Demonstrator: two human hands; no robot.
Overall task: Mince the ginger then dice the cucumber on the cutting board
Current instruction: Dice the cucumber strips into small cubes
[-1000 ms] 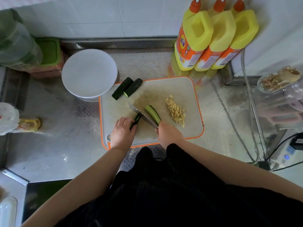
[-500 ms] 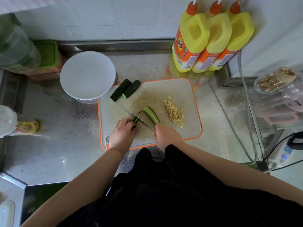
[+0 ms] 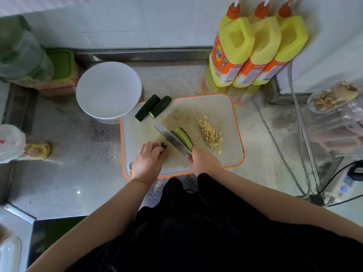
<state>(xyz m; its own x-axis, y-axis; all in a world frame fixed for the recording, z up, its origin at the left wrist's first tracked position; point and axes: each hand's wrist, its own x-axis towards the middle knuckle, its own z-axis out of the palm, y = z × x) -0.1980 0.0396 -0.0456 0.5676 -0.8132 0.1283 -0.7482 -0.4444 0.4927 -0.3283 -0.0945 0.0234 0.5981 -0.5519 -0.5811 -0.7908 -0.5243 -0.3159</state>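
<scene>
Your minced ginger [image 3: 211, 134] lies in a loose pale-yellow heap of small cubes on the right half of the cutting board [image 3: 220, 107], a white rounded rectangle with an orange rim. Just left of the heap, a cucumber strip [image 3: 183, 136] rests cut face up, beside the flat steel blade of your knife [image 3: 170, 139], which runs diagonally across the board. Your right hand [image 3: 203, 160] is clenched around the knife handle at the board's near edge. Your left hand [image 3: 148, 160] has its fingers [image 3: 155, 147] curled down over a short dark cucumber piece [image 3: 163, 145], of which only the end shows. Two more cucumber pieces [image 3: 153, 107], dark and ridged, lie side by side across the board's far left corner. Touching that corner stands a round white container [image 3: 109, 89] with a smooth lid. The board sits on a stainless steel counter [image 3: 78, 173] with a dimpled texture, backed by white wall tiles [image 3: 117, 22]. Three yellow jugs [image 3: 257, 52] with orange caps stand at the back right, and a green-lidded box [image 3: 60, 63] at the back left.
</scene>
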